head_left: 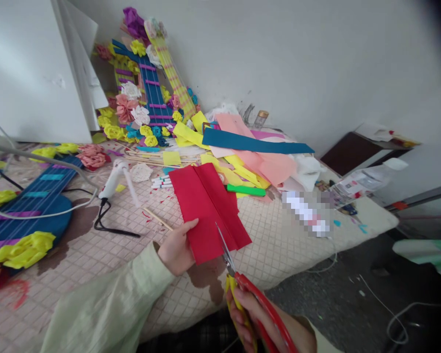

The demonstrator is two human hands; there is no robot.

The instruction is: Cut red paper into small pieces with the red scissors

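Observation:
My left hand (pixel 177 249) grips the near left edge of a sheet of red crepe paper (pixel 200 208), thumb on top. The sheet has a crease or overlapping layer along its right part. In my right hand (pixel 259 311) is a pair of scissors (pixel 257 294) with one red and one yellow handle. Their blades point away from me across the near edge of the red paper; whether they have cut into it I cannot make out. Beside the left hand lies a thin wooden stick (pixel 158 218).
A white glue gun (pixel 114 181) stands left, its cable crossing a blue paper guitar (pixel 44 196). Flower-trimmed paper guitars (pixel 152 86) lean on the wall. Behind the red paper are a green cutter (pixel 246 190), a blue strip (pixel 257 142) and coloured scraps. A plastic bottle (pixel 367 181) lies right.

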